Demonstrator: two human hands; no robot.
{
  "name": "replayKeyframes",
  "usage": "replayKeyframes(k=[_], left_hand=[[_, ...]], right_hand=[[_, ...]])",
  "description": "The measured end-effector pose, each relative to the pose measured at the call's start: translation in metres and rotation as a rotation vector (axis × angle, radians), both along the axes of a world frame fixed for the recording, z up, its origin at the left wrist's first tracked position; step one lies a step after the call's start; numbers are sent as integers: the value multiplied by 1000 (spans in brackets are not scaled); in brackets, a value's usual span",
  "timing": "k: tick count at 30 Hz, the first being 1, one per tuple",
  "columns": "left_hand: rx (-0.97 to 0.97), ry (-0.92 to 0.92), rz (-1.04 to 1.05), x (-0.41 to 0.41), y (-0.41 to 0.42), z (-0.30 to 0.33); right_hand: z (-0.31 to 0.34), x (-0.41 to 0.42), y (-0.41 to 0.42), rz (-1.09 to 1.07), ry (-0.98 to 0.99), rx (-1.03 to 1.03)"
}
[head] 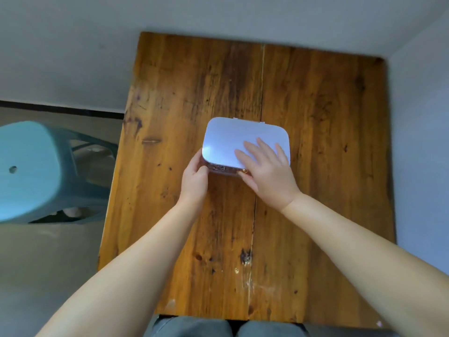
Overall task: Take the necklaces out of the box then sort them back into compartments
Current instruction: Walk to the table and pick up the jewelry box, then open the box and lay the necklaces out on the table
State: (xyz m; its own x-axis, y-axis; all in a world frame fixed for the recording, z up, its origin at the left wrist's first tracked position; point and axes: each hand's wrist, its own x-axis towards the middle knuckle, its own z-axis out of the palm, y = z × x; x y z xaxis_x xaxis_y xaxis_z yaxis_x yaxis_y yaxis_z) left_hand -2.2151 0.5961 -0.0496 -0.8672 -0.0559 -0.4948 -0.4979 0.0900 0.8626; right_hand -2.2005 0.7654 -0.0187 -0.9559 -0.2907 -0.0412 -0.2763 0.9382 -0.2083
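Note:
A white rounded-rectangle box (pixel 228 139) with its lid down sits in the middle of the wooden table (pixel 315 142). Through its clear front wall I glimpse jewellery and a gold clasp (pixel 244 171). My left hand (pixel 194 178) grips the box's near left corner, thumb against the front. My right hand (pixel 267 166) lies flat on the lid's right half, fingers spread, thumb at the gold clasp. The necklaces inside are mostly hidden by the lid.
A teal plastic stool (pixel 29 171) stands on the floor left of the table. Grey walls close in behind and to the right. My knees (pixel 218 328) are at the table's near edge.

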Motion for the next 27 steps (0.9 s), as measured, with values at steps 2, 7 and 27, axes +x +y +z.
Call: replayKeyframes(k=[2,7,27], left_hand=[[-55,19,-15,-7,-2,-6],[-219,67,-33,-9,-1,-18],[-322,182,-124,1,-7,-23]], right_hand=[[22,-14,12,-5,160,-204],[44,-80,57,-336,225,-500],[-1,-90,-24,-34,-173,-344]])
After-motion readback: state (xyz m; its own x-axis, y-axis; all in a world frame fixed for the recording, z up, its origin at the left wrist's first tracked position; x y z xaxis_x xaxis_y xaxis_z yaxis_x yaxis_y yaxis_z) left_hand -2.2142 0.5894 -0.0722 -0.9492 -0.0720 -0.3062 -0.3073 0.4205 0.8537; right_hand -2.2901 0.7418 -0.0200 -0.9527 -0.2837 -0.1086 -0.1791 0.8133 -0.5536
